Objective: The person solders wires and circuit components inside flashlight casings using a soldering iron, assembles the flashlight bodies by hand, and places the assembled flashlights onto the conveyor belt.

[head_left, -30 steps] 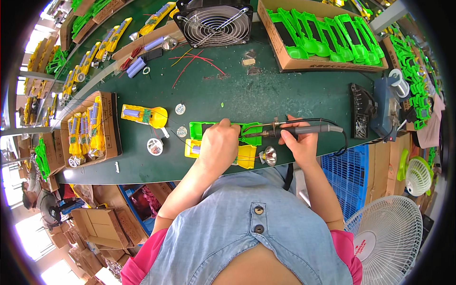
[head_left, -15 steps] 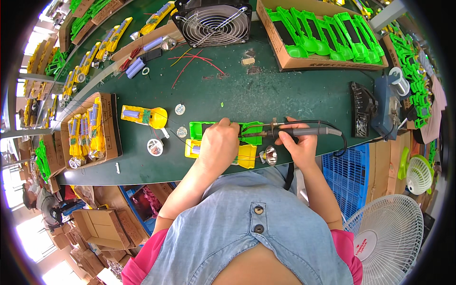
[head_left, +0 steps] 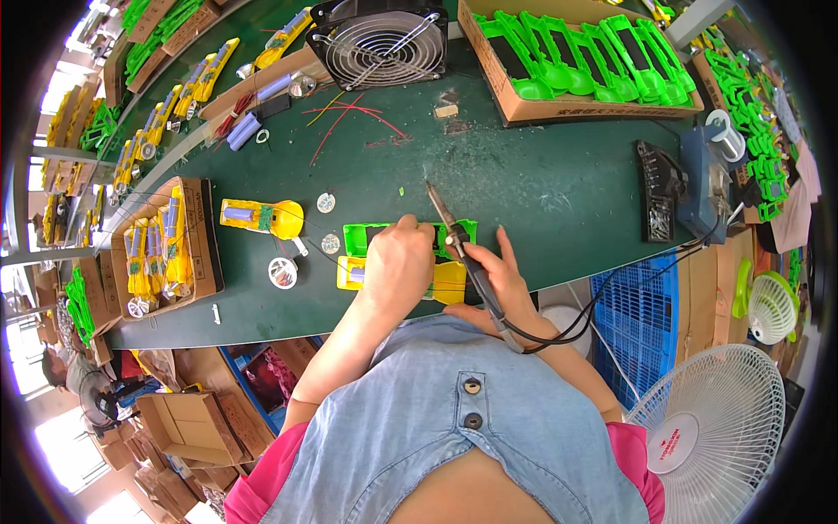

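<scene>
My left hand (head_left: pixel 400 262) bears down with curled fingers across a green plastic casing (head_left: pixel 360 237) and a yellow plastic casing (head_left: pixel 449 281) lying side by side near the table edge. Its fingertips are hidden, so what they pinch cannot be seen. A purple cylindrical cell (head_left: pixel 357 274) shows in the yellow casing, left of that hand. My right hand (head_left: pixel 506 284) holds a soldering iron (head_left: pixel 478 278) slantwise beside the casings. The iron's tip points away from me, above the table and beyond the green casing. Its black cable trails off to the right.
Left of the casings lie another yellow casing (head_left: pixel 284 217), a round reflector (head_left: pixel 283 272) and a carton (head_left: pixel 207 253) of yellow assemblies. Beyond stand a black fan (head_left: pixel 381 52) and a carton (head_left: pixel 594 110) of green casings. A blue soldering station (head_left: pixel 698 170) with solder reel (head_left: pixel 725 137) is right.
The soldering iron has come off the green casing and swung from pointing left to pointing away from me. My right hand has moved left and nearer my body. The left hand stays on the casings.
</scene>
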Tool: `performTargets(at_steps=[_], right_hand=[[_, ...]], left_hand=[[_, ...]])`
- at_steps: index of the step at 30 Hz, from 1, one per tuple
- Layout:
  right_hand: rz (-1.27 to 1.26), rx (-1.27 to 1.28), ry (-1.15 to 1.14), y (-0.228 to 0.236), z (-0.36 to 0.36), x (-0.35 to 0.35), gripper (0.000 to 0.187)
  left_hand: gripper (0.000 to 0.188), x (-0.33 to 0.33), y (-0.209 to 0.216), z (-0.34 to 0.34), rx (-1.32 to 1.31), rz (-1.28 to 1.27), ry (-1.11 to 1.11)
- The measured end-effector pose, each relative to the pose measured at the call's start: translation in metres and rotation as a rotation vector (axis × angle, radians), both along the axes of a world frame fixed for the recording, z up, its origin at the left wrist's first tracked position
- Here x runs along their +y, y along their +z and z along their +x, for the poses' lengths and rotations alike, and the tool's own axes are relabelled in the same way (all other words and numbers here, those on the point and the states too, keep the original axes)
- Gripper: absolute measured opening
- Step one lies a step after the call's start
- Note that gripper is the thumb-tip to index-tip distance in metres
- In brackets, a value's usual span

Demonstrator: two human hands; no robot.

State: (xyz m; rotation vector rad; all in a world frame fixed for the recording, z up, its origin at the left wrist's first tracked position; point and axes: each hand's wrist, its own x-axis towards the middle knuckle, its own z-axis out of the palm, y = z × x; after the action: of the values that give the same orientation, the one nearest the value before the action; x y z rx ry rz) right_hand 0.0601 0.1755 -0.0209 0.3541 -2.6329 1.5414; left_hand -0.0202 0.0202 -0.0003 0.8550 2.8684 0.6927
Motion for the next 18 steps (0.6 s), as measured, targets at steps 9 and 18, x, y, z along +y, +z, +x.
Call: performTargets(at_steps=[9,18], right_hand=[[0.013,0.074,0.018,0.002,-0.012,0.014,0.072],[0.039,0.068,-0.038,0.014,-0.029,0.023,0.063]], left_hand=[[0.024,-0.024,0.029,0.004,0.017,0.272,-0.065],[0.011,-0.011,-0.011,0.018,0.067,0.488,0.034]])
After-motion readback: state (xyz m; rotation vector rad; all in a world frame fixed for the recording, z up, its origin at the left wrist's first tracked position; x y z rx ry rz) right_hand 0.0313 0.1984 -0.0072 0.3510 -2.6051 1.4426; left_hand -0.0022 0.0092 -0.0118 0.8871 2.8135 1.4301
